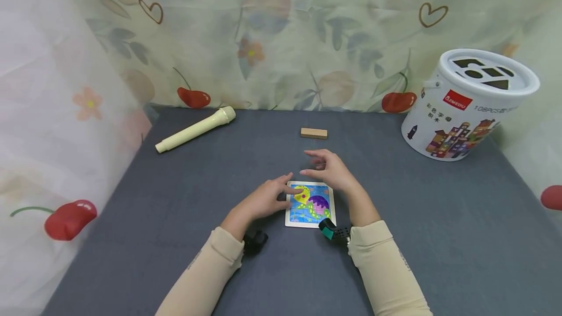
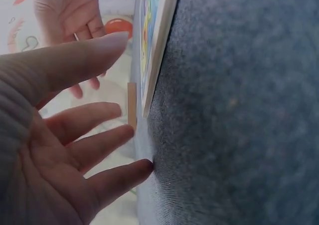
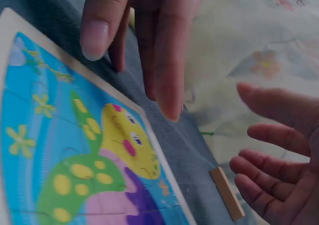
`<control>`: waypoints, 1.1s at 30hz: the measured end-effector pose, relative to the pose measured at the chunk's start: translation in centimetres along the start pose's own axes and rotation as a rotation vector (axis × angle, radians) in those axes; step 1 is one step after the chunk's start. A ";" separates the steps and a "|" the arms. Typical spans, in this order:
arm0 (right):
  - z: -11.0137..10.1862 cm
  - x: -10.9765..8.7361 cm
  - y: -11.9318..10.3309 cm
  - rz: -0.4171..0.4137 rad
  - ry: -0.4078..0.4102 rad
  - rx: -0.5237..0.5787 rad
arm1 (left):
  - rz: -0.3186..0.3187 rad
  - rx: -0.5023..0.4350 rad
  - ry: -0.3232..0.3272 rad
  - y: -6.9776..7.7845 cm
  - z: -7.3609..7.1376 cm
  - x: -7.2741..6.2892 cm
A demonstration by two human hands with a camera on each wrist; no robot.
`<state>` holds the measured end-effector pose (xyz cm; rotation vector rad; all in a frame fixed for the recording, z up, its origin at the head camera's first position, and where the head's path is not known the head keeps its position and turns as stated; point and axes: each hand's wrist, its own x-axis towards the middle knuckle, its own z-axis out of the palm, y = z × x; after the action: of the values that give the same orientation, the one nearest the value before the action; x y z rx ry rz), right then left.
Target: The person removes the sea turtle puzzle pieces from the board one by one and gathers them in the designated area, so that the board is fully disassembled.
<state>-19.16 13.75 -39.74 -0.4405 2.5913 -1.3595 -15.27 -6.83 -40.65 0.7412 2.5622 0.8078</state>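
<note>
A square picture puzzle [image 1: 311, 208] in a pale wooden frame lies flat on the table, showing a yellow-headed, purple-and-green cartoon animal. My left hand [image 1: 267, 198] is at its left edge, a finger and the thumb overlapping the puzzle in the head view. The left fingers [image 2: 107, 147] are spread and hold nothing. Over the puzzle's far right corner hovers my right hand [image 1: 330, 172], palm turned inward, with relaxed fingers and nothing in its grasp. In the right wrist view, the puzzle [image 3: 75, 150] fills the lower left, both hands beside it.
Beyond the hands lies a small wooden block [image 1: 313, 133]. A cream microphone-shaped stick [image 1: 195, 129] rests at the back left. At the back right stands a white bucket [image 1: 456, 111] with shaped holes in its lid. A patterned curtain [image 1: 281, 38] hangs behind the table [image 1: 197, 199].
</note>
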 end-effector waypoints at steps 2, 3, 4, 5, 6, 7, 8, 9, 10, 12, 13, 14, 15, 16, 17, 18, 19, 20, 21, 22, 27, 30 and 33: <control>0.4 -0.1 0.1 -0.007 -0.013 -0.018 | -0.004 -0.001 -0.019 -0.1 0.1 -0.1; 0.7 -0.1 0.2 -0.010 -0.019 -0.022 | -0.008 -0.002 -0.030 -0.1 0.2 -0.2; 0.9 -0.1 0.3 -0.014 -0.030 -0.025 | -0.006 -0.002 -0.042 -0.1 0.3 -0.2; 1.0 -0.1 0.3 -0.017 -0.043 -0.028 | -0.007 -0.003 -0.052 -0.2 0.4 -0.2; 1.2 -0.1 0.4 -0.015 -0.056 -0.029 | -0.003 -0.002 -0.059 -0.2 0.6 -0.2; 1.4 -0.1 0.4 -0.010 -0.067 -0.031 | 0.002 -0.002 -0.064 -0.2 0.7 -0.3; 1.5 0.0 0.4 -0.006 -0.080 -0.032 | 0.007 -0.002 -0.070 -0.2 0.8 -0.3; 1.7 0.0 0.4 0.001 -0.092 -0.031 | 0.006 -0.003 -0.075 -0.3 0.8 -0.3; 1.8 0.0 0.4 0.005 -0.107 -0.034 | 0.007 -0.005 -0.079 -0.3 0.9 -0.4; 2.0 -0.1 0.3 0.010 -0.132 -0.037 | 0.004 -0.007 -0.080 -0.3 0.8 -0.4; 2.0 -0.1 0.3 0.014 -0.144 -0.036 | 0.002 -0.010 -0.079 -0.3 0.8 -0.4; 2.1 -0.1 0.3 0.012 -0.155 -0.036 | 0.000 -0.010 -0.080 -0.4 0.8 -0.5; 2.2 -0.1 0.3 0.012 -0.164 -0.035 | -0.005 -0.011 -0.081 -0.4 0.8 -0.5; 2.2 0.0 0.3 0.012 -0.171 -0.036 | -0.009 -0.013 -0.082 -0.4 0.7 -0.5; 2.3 0.0 0.3 0.010 -0.177 -0.039 | -0.011 -0.013 -0.083 -0.4 0.7 -0.5; 2.4 0.0 0.4 0.010 -0.179 -0.045 | -0.016 -0.011 -0.085 -0.3 0.7 -0.5; 2.4 0.0 0.4 0.014 -0.180 -0.053 | -0.021 -0.011 -0.088 -0.3 0.7 -0.4; 2.5 0.1 0.5 0.015 -0.180 -0.067 | -0.026 -0.008 -0.092 -0.3 0.6 -0.4; 2.5 0.1 0.5 0.021 -0.175 -0.079 | -0.030 -0.006 -0.094 -0.3 0.6 -0.4; 2.6 0.1 0.6 0.022 -0.172 -0.092 | -0.033 -0.003 -0.098 -0.2 0.6 -0.4; 2.8 0.2 0.8 0.028 -0.145 -0.131 | -0.034 0.007 -0.107 -0.3 0.6 -0.2; 2.8 0.1 0.9 0.024 -0.135 -0.131 | -0.022 0.005 -0.112 -0.4 0.5 -0.2; 2.8 0.1 0.9 0.019 -0.130 -0.134 | -0.011 0.000 -0.121 -0.4 0.4 -0.2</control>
<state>-18.56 12.05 -42.08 -0.5046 2.5812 -1.1163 -15.06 -7.05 -41.20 0.7516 2.4565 0.7366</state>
